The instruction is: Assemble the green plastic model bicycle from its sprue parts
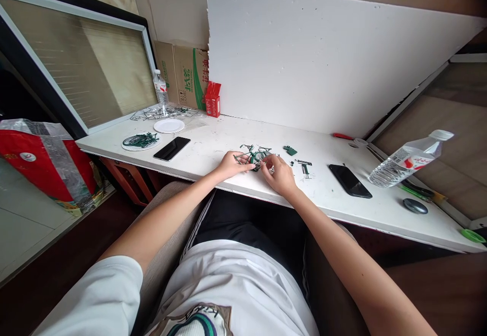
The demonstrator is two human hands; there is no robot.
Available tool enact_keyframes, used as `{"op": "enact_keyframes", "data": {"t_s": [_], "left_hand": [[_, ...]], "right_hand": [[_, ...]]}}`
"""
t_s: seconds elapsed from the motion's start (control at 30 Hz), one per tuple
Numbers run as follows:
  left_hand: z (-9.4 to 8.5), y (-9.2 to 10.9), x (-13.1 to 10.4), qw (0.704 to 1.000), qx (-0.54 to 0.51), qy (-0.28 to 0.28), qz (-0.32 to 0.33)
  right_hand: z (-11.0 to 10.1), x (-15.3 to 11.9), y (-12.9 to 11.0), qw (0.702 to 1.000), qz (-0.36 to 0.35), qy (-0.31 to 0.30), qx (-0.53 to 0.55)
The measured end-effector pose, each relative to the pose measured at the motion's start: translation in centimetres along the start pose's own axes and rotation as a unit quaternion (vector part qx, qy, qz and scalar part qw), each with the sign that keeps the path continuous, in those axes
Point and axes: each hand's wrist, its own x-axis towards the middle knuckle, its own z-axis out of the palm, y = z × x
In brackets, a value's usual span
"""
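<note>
Close to the table's front edge is a small dark green model bicycle with thin spoked wheels. My left hand grips its left side, thumb and fingers closed on the frame. My right hand is at the bicycle's right side with its fingertips pinched together; whatever they hold is too small to make out. Just right of my right hand lie a dark green piece and some thin T-shaped green parts. My fingers partly hide the bicycle.
At left, a white plate bears more green parts, near a phone and another white plate. Behind stand a water bottle, a carton and a red box. At right are another phone and a tilted bottle.
</note>
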Motion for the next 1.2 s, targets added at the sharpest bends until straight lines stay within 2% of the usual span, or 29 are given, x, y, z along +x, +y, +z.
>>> {"op": "enact_keyframes", "data": {"t_s": [0.4, 0.8, 0.97, 1.2], "left_hand": [[0.0, -0.2, 0.0, 1.0, -0.01, -0.006, -0.002], [0.2, 0.7, -0.4, 1.0, 0.001, -0.012, 0.021], [0.2, 0.3, -0.4, 0.996, 0.064, -0.012, 0.063], [1.0, 0.4, -1.1, 0.968, 0.204, 0.021, 0.147]], "right_hand": [[0.5, 0.1, 0.4, 1.0, -0.009, 0.007, -0.001], [0.3, 0.0, 0.4, 0.999, -0.014, 0.003, -0.041], [0.4, 0.1, 0.5, 0.999, -0.016, -0.002, -0.049], [0.2, 0.2, 0.8, 1.0, 0.005, 0.015, 0.011]]}}
